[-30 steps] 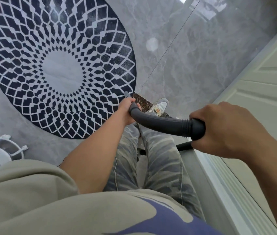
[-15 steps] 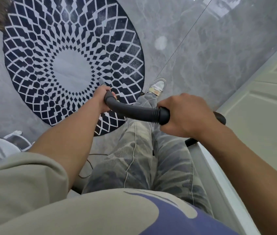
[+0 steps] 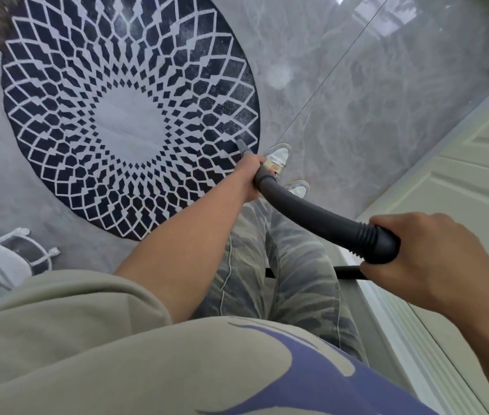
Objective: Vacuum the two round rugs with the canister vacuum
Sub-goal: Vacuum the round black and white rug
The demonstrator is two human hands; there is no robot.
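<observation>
A round navy rug (image 3: 93, 94) with a white diamond pattern and a pale centre lies on the grey floor, filling the upper left. I hold the vacuum's dark curved handle tube (image 3: 312, 215) with both hands. My left hand (image 3: 252, 175) grips its lower end, just off the rug's right edge. My right hand (image 3: 426, 262) grips the ribbed upper end where the hose joins. The grey wand tip (image 3: 241, 145) pokes out past my left hand onto the rug's edge. The floor nozzle is hidden.
A white and grey canister body (image 3: 0, 262) sits on the floor at the left edge. A pale panelled door (image 3: 477, 175) and its white frame run along the right. My shoes (image 3: 279, 158) stand on the glossy grey tile (image 3: 372, 85) beside the rug.
The handle tube has swung so my right hand sits lower and further right, and my left hand has moved to the rug's right edge. Both feet now stand together beside the rug.
</observation>
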